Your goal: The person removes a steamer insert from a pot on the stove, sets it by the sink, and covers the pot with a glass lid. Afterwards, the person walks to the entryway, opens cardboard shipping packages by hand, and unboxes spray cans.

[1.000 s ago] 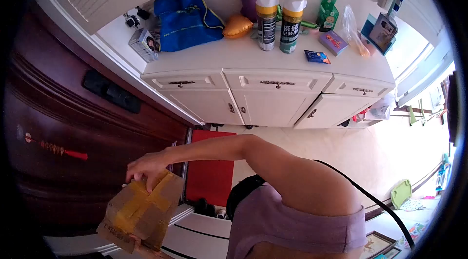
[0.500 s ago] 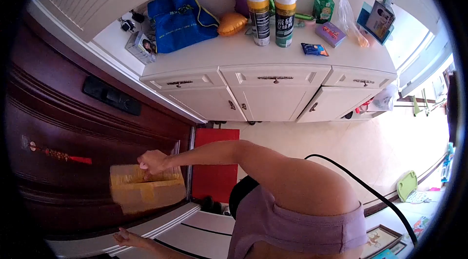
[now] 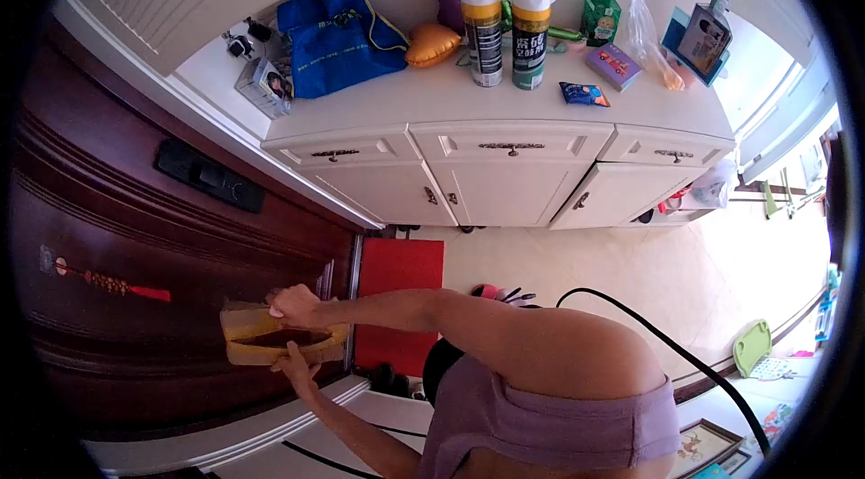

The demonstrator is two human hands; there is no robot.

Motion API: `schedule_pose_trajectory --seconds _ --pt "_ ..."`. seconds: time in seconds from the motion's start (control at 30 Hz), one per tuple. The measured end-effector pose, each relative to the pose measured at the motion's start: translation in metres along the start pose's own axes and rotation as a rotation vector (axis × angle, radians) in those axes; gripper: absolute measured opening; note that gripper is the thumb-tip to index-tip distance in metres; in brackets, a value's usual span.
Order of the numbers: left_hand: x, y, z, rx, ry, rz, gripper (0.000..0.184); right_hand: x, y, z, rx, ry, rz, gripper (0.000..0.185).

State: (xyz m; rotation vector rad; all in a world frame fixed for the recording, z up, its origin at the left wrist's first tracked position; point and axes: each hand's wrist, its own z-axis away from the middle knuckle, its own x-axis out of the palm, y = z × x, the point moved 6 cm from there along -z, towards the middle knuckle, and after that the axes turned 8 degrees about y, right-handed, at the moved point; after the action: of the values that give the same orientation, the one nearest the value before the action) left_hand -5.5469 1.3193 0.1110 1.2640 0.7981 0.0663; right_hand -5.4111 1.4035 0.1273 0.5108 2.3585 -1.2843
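Note:
A cardboard box with yellow tape is held up in front of the dark red door, with a dark gap showing along its top. My right hand is closed at the far side of that gap, gripping the box's flap or tape; its fingertips are partly hidden. At the near edge, my left hand grips the box wall, fingers at the rim of the opening. What lies inside cannot be made out.
A dark door with a black lock stands beyond the box. A white cabinet bears a blue bag and two spray cans. On the floor lies a red mat; a black cable hangs nearby.
My left hand has come up from below and taken hold of the box's near edge. The box has tilted, and a dark opening now shows in its top. My right hand remains at the box.

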Motion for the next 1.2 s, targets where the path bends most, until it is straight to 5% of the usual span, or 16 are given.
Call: schedule_pose_trajectory --seconds 0.07,0.13,0.17,0.3,0.37,0.47,0.5,0.57,0.63,0.7,0.77,0.9,0.97,1.0,1.07,1.2 --pt "-0.001 0.000 0.015 -0.209 -0.166 -0.038 0.058 -0.025 -0.005 0.009 0.011 0.058 0.029 0.029" --pt "0.003 -0.006 0.014 -0.296 -0.290 0.373 0.046 0.007 0.027 -0.001 0.022 -0.090 0.105 0.031" --pt "0.007 -0.011 0.014 -0.299 -0.288 0.376 0.046 0.024 0.039 -0.002 0.030 -0.240 0.178 0.033" --pt "0.014 -0.012 0.016 -0.217 -0.151 0.380 0.047 -0.010 0.005 0.004 -0.032 -0.162 0.227 0.043" --pt "0.026 -0.003 0.024 -0.251 -0.148 0.380 0.049 0.039 0.014 0.006 -0.196 -0.206 0.383 0.057" --pt "0.019 -0.014 0.017 -0.236 -0.026 0.274 0.051 0.021 0.000 0.012 -0.275 -0.211 0.648 0.063" --pt "0.009 -0.033 -0.011 0.008 0.005 -0.161 0.052 0.024 0.003 0.010 -0.275 -0.213 0.643 0.063" --pt "-0.014 -0.051 -0.034 0.253 0.037 -0.590 0.052 0.046 0.031 0.008 -0.116 -0.310 0.360 0.056" --pt "-0.038 -0.040 -0.029 0.260 0.036 -0.248 0.054 0.040 0.040 0.009 -0.157 -0.155 0.017 0.033" --pt "-0.052 -0.004 0.012 0.172 0.079 0.004 0.053 0.020 0.043 0.007 -0.250 0.028 -0.234 0.031" --pt "-0.059 0.005 0.029 0.084 0.123 0.251 0.052 0.034 0.058 0.006 -0.050 -0.512 -0.256 0.024" --pt "-0.065 -0.005 0.012 0.250 0.193 0.136 0.053 0.029 0.063 0.020 0.097 -0.497 -0.461 0.027" --pt "-0.064 -0.008 0.008 0.260 0.247 0.045 0.053 0.003 0.043 0.027 0.279 -0.395 -0.424 0.025" --pt "-0.063 0.002 0.013 0.368 0.296 -0.024 0.054 0.003 0.036 0.025 0.279 -0.391 -0.424 0.025" --pt "-0.055 0.024 0.030 0.476 0.339 -0.096 0.054 0.006 0.033 0.025 0.231 -0.340 0.114 0.025" --pt "-0.052 0.036 0.040 0.508 0.550 -0.344 0.050 0.026 0.026 0.037 0.131 -0.509 0.299 0.028"
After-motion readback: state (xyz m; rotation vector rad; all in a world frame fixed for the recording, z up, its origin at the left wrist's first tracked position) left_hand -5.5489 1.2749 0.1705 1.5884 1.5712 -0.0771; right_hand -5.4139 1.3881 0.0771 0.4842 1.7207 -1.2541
